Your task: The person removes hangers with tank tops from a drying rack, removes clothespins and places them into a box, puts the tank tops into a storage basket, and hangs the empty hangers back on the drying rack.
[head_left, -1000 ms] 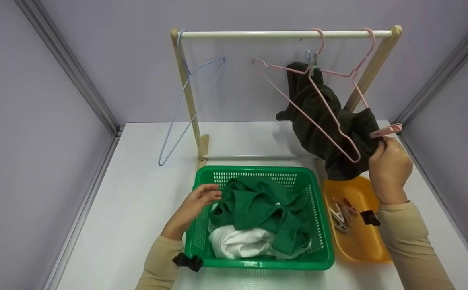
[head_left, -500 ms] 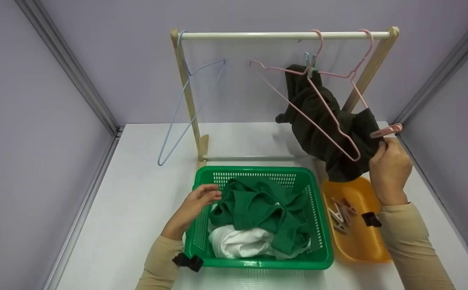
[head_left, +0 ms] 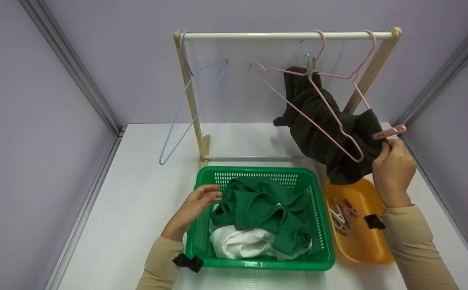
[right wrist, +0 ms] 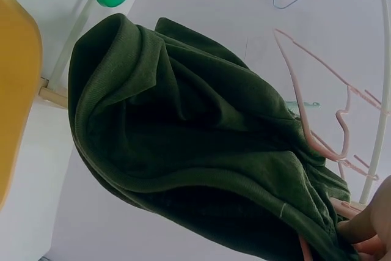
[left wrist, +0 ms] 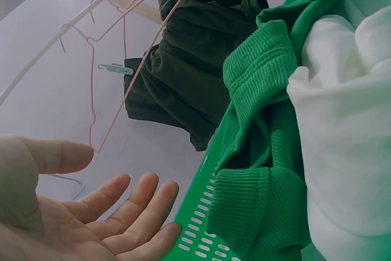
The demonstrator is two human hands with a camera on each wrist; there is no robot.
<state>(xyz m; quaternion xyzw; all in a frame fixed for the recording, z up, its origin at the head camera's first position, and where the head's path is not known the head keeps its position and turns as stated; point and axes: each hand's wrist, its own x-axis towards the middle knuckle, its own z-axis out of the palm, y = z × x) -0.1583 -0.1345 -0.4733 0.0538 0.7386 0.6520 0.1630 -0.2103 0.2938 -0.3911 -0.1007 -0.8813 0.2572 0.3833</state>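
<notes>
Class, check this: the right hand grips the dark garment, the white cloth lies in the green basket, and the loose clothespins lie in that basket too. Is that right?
Not quite: the loose clothespins lie in the yellow tray beside the green basket, as the head view shows. The right hand does grip the dark garment, and the white cloth is in the basket.

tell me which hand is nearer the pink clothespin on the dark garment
Right: the right hand grips the dark garment just below the pink clothespin. The left hand is farther off, near the left rim of the green basket.
</notes>
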